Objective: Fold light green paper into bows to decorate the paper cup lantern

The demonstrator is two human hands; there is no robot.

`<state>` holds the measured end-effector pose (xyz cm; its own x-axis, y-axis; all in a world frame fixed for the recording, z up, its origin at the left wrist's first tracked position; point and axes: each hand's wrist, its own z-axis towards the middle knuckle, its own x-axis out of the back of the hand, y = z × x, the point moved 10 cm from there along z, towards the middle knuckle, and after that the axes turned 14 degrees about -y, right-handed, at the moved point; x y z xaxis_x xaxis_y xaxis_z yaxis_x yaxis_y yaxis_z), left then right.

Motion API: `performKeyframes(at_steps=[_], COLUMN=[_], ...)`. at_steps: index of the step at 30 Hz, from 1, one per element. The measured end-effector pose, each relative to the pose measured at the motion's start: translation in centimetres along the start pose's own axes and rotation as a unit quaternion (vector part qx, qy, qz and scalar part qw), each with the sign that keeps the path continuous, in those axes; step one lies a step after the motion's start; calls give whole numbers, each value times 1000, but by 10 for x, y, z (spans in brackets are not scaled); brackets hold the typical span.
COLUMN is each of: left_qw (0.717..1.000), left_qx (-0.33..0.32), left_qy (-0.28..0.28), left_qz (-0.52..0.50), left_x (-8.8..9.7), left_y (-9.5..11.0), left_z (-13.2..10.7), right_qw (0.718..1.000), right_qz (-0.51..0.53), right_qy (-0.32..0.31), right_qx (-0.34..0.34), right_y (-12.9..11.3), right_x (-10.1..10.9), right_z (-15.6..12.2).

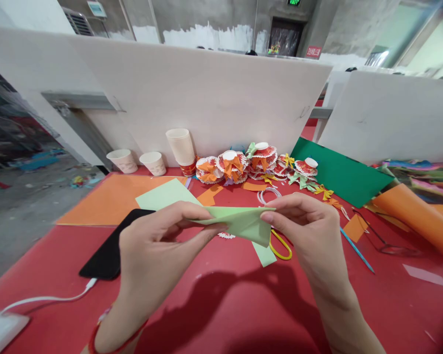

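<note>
close at the bottom edge, a red cord (96,339) round the left wrist, and in the corner beside it a white charger block (0,329), its white cable (47,298) running to a black phone (112,246) lying flat on the red tabletop (221,305). held up in the air above the tabletop, between both hands, a folded pale green paper (239,222). left hand (151,250) pinching the left edge between thumb and fingers, right hand (310,231) pinching the upper right corner with thumb and forefinger, both clenched on the sheet. directly under the paper, yellow-handled scissors (280,248) and a cut green strip (265,254), partly hidden. right of the right hand, a thin blue stick (356,250). further back, a large orange sheet (107,199) with a light green sheet (166,194) overlapping it. along the white partition (206,98), two single paper cups (122,160), a stack of cups (180,147), then a row of paper-plate decorations (231,164) with orange and green bows. at the far right, a dark green sheet (339,172) leaning on the partition and an orange roll (413,211) lying near it.
</note>
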<state>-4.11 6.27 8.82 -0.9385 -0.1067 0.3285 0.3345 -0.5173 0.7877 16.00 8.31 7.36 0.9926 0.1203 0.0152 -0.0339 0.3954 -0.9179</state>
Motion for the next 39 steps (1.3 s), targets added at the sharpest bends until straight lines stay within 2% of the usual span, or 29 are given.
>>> performKeyframes(at_steps=[4, 9, 11, 14, 16, 21, 23, 26, 36, 39], left_qw=[999, 985, 973, 943, 932, 949, 962, 960, 949, 947], left_qx=[16, 81, 99, 97, 89, 16, -16, -61, -82, -105], left_qy=[19, -16, -12, -10, 17, 155, 207, 270, 298, 304], left_qz=[-46, -150, -209, -318, -352, -272, -179, -38, 59, 3], left_x=[4, -1, -4, -14, -16, 5, 16, 27, 41, 45], left_y=[-4, -31, -39, -42, -42, -42, -38, -25, -3, -9], left_z=[1, 6, 7, 10, 11, 4, 0, -6, -12, -13], right_qw=[1000, 999, 999, 999, 997, 993, 990, 987, 982, 982], right_qz=[28, 52, 44, 39, 54, 57, 42, 32, 68, 80], right_qy=[-14, -13, -10, -24, -43, -91, -104, -115, -125, -111], right_qx=[2, -5, -12, -25, -28, -57, -82, -104, -127, -127], right_y=[3, 6, 7, 10, 13, 25, 31, 37, 44, 45], right_x=[-2, -1, 0, -4, -11, -33, -40, -46, -53, -50], right_z=[1, 2, 2, 3, 3, 3, 2, 0, 0, 0])
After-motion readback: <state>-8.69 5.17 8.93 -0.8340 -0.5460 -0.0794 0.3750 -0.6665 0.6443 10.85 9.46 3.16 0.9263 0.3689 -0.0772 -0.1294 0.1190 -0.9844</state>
